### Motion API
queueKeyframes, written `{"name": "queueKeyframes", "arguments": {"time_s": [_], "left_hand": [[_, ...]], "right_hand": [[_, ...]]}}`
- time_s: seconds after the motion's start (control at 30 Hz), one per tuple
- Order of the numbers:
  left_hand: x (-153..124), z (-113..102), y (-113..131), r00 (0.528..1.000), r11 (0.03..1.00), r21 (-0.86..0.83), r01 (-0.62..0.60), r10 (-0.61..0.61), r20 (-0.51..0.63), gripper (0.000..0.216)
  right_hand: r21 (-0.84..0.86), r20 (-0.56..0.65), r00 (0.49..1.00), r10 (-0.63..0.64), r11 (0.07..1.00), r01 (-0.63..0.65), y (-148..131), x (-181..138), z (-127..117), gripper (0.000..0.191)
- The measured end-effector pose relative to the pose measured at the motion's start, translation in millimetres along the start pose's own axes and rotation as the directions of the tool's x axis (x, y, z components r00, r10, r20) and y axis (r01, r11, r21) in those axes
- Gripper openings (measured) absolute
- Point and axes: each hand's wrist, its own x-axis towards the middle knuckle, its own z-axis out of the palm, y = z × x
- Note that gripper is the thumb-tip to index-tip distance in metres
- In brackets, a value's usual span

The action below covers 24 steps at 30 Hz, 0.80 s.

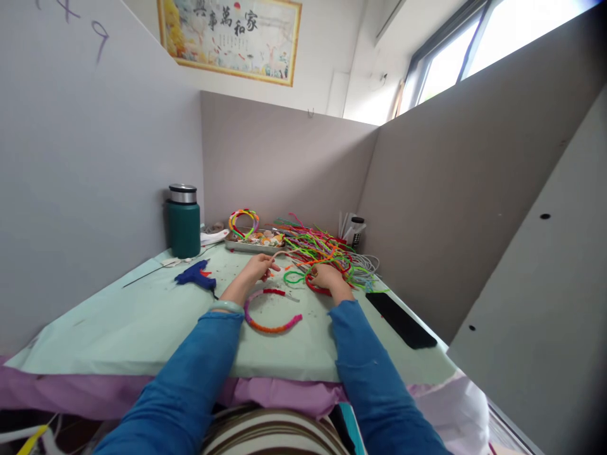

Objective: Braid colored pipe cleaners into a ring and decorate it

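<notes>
My left hand (258, 266) is closed in a pinch on a pale pink pipe cleaner (283, 253) that runs toward the pile of colourful pipe cleaners (322, 245). My right hand (326, 275) is closed at the near edge of that pile, over a red wrapped hoop (317, 290); what it grips is hidden. A headband wrapped in pink, red and orange (270, 326) lies on the pale green table cover (133, 322) between my forearms. A small green loop (294, 277) lies between my hands.
A blue glue gun (195, 276) lies left of my hands. A green flask (183, 221) stands at the back left. A metal tray (246, 246) with small pieces and a striped headband (243, 220) sits at the back. A black phone (401, 320) lies right. Partition walls enclose the table.
</notes>
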Motion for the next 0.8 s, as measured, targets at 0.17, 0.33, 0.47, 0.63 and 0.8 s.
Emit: {"name": "queueKeyframes", "arguments": {"time_s": [0.17,0.33,0.47,0.63,0.8], "left_hand": [[0,-3,0,0.997,0.997,-0.047,-0.054,0.052,-0.054,0.018],[-1,-4,2,0.998,0.995,-0.082,-0.052,0.048,-0.052,0.025],[-3,-4,3,0.998,0.994,-0.105,-0.039,0.033,-0.056,0.032],[-4,-6,3,0.996,0.996,-0.090,-0.026,0.018,-0.083,0.030],[-1,-7,2,0.997,0.994,-0.101,-0.030,0.023,-0.071,0.021]], "right_hand": [[-0.060,-0.014,0.999,0.040,0.997,-0.041,-12,-2,6,0.027],[-0.081,-0.109,0.993,0.046,0.995,-0.055,-11,-1,13,0.028],[-0.073,-0.095,0.993,0.066,0.995,-0.073,-8,4,15,0.029],[-0.029,-0.105,0.994,0.040,0.999,-0.043,-3,7,15,0.030],[0.156,-0.067,0.997,0.034,0.988,-0.023,2,7,10,0.019]]}}
